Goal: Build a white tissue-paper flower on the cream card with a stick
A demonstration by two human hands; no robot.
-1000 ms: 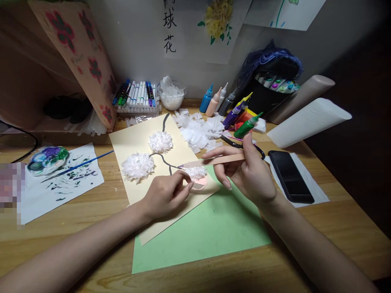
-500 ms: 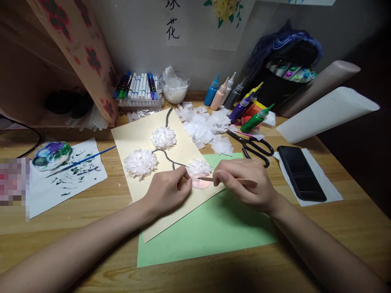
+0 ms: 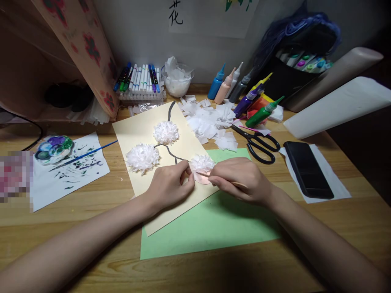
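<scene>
Cream paper (image 3: 165, 203) lies tilted over a green sheet (image 3: 195, 236). It bears black painted stems and three white ruffled paper flowers, one at the left (image 3: 143, 158), one higher up (image 3: 165, 132) and one (image 3: 203, 162) between my hands. Below this last flower is a pale pink round patch (image 3: 205, 178). My left hand (image 3: 171, 183) rests on the cream paper with thumb and forefinger pinched beside the patch; what they hold, if anything, is hidden. My right hand (image 3: 241, 179) grips a thin wooden stick (image 3: 203, 174), its tip over the patch.
White tissue squares (image 3: 207, 120), scissors (image 3: 258, 142) and paint bottles (image 3: 216, 83) lie beyond my hands. A phone (image 3: 308, 169) is at the right. Left are a paint palette (image 3: 55, 149), a brush (image 3: 88, 153) and markers (image 3: 140, 79). A bowl (image 3: 178, 79) holds tissue.
The view has shifted, so the wall sheet shows less. My right hand has turned, and the stick lies at a different slant with its tip over the pink patch.
</scene>
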